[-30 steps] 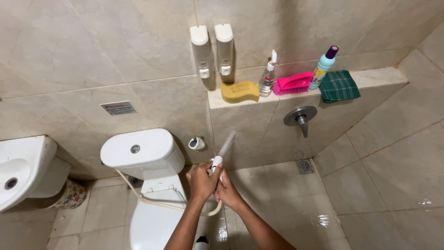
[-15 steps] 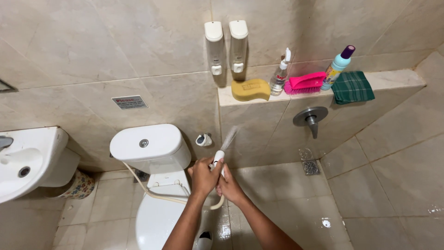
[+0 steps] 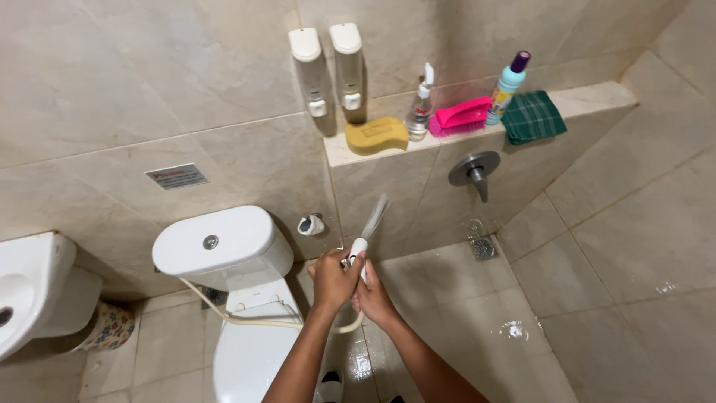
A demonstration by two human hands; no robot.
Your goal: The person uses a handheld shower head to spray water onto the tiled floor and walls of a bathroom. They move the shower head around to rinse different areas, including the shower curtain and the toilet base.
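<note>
**Inspector A:** Beside the toilet [image 3: 239, 298], low in the head view, both hands meet on a white hand sprayer [image 3: 358, 250]. The left hand [image 3: 333, 280] is clenched around its handle, fingers wrapped over the front. The right hand [image 3: 373, 297] sits just behind and below, touching the left, its fingers curled in a grasp on the lower part of the same handle.

**Inspector B:** Position of the sprayer?

**Inspector A:** Held upright with a slight tilt to the right, its head above the knuckles. A stream of water [image 3: 373, 216] leaves the head and runs up toward the tiled wall below the ledge [image 3: 597, 97]. A pale hose [image 3: 261, 321] trails from under the hands across the toilet seat to the cistern side.

**Inspector B:** Surroundings?

**Inspector A:** On the ledge: a yellow sponge [image 3: 377, 135], a clear spray bottle [image 3: 421, 108], a pink scrubbing brush [image 3: 461, 116], a teal bottle with a purple cap [image 3: 506, 86] and a folded green cloth [image 3: 533, 116], the brush touching the teal bottle. Two white dispensers [image 3: 328, 67] are fixed to the wall above the sponge. A metal valve handle [image 3: 474, 170] sits under the ledge, a floor drain [image 3: 481, 245] below it. A white basin [image 3: 30, 287] shows at the left edge. The floor tiles near the drain are wet.
</note>
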